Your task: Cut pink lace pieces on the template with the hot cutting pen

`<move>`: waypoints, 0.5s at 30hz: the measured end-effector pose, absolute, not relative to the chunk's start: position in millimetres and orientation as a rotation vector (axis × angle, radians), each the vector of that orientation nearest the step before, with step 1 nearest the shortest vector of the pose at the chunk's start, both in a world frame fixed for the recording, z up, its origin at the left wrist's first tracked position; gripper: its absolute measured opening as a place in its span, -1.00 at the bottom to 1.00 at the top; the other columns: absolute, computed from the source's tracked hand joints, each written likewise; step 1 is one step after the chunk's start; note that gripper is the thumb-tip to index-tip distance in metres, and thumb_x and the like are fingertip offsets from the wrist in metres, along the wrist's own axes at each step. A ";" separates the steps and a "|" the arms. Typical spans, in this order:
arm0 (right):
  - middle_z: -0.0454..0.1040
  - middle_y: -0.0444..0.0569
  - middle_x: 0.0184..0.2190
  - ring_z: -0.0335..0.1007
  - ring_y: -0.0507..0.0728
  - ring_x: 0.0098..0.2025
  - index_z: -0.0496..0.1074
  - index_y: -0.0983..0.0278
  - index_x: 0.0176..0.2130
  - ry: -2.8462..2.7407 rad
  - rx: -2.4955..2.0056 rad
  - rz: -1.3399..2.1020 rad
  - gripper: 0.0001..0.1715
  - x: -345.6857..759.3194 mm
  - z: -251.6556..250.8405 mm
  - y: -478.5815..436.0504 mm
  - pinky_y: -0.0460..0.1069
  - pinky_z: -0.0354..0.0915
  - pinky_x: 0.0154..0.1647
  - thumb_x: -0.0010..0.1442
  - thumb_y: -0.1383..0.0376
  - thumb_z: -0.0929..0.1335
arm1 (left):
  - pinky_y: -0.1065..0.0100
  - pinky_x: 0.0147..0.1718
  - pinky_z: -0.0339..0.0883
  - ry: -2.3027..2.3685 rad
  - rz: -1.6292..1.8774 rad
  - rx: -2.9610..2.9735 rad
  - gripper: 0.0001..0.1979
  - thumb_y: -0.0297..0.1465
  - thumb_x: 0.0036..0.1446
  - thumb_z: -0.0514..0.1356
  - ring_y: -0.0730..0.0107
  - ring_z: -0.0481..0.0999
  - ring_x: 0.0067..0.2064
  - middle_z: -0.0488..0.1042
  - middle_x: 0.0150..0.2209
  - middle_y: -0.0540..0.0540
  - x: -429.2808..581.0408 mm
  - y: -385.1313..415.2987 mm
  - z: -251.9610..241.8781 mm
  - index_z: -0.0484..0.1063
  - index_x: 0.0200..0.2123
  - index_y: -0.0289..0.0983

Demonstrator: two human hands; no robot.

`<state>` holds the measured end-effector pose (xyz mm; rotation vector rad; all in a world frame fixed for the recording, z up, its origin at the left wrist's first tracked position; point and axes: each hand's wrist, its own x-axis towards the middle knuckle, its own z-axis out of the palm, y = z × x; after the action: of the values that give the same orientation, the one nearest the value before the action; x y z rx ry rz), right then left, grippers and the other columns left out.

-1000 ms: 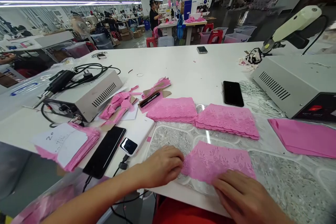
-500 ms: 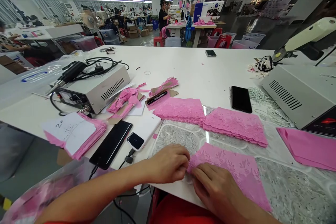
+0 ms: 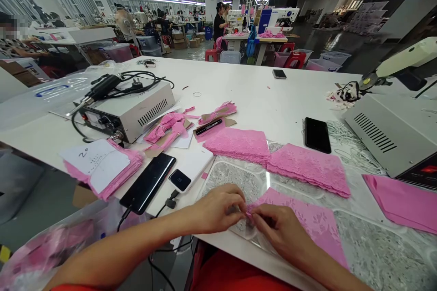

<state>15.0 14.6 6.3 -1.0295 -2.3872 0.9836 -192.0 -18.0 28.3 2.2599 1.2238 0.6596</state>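
Observation:
A pink lace fabric piece [image 3: 319, 223] lies on the grey marble-patterned mat in front of me. Its left corner is raised slightly between my hands. My left hand [image 3: 221, 207] has its fingers curled and pinched at that corner's tip. Right beside it, my right hand [image 3: 282, 225] pinches the same corner between thumb and fingers, the forearm lying across the piece's lower part. The exact fingertip contact is partly hidden. Just behind sit two stacks of pink lace pieces, a left stack [image 3: 237, 143] and a right stack [image 3: 307, 168].
Left are a power bank [image 3: 196, 166], a black phone [image 3: 148, 184], paper-topped pink pieces [image 3: 102, 163], tied pink bundles [image 3: 167, 127], a marker [image 3: 209, 126] and a grey box with cables [image 3: 136, 113]. Right are another phone [image 3: 317, 134], folded pink cloth [image 3: 403, 200] and a second grey machine [image 3: 389, 132].
My right hand has lifted a little and its fingers have drawn into a pinch at the fabric corner. My left fingers have shifted slightly. The camera view has tilted a little.

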 end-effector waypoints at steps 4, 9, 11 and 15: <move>0.32 -0.16 -0.67 0.18 0.01 -0.59 0.31 0.24 -0.59 -2.315 -1.078 1.224 -0.62 14.3 11.1 20.3 -0.09 0.02 -0.56 0.22 0.22 0.22 | 0.34 -0.08 0.33 1.271 0.711 2.355 -0.91 -0.44 0.16 0.28 0.33 0.47 -0.11 0.50 -0.15 -0.10 -188.2 -24.3 17.3 0.47 -0.23 -0.27; 0.24 -0.17 -0.67 0.12 0.01 -0.58 0.25 0.24 -0.60 -2.202 -1.154 1.340 -0.62 13.4 13.9 24.0 -0.08 0.04 -0.54 0.17 0.14 0.23 | 0.25 -0.14 0.27 1.348 0.738 2.485 -0.85 -0.46 0.30 0.08 0.30 0.44 -0.18 0.49 -0.19 -0.13 -183.4 -27.5 6.7 0.43 -0.32 -0.27; 0.25 -0.16 -0.65 0.13 0.02 -0.56 0.26 0.24 -0.59 -2.168 -1.182 1.386 -0.62 13.1 14.6 24.9 -0.07 0.06 -0.52 0.16 0.10 0.23 | 0.24 -0.18 0.24 1.300 0.736 2.558 -0.84 -0.48 0.29 0.05 0.30 0.41 -0.19 0.48 -0.18 -0.13 -183.3 -29.4 8.4 0.43 -0.26 -0.26; 0.29 -0.13 -0.63 0.15 0.04 -0.53 0.27 0.24 -0.59 -2.151 -1.174 1.446 -0.62 12.0 15.6 26.3 -0.04 0.08 -0.48 0.14 0.09 0.22 | 0.25 -0.27 0.19 1.158 0.668 2.835 -0.80 -0.51 0.27 0.03 0.32 0.35 -0.28 0.44 -0.25 -0.10 -181.8 -31.7 13.1 0.39 -0.11 -0.25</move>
<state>12.0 26.3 15.6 -1.1742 -2.1506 1.4462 -181.8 -31.7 13.1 2.8347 1.1577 0.6684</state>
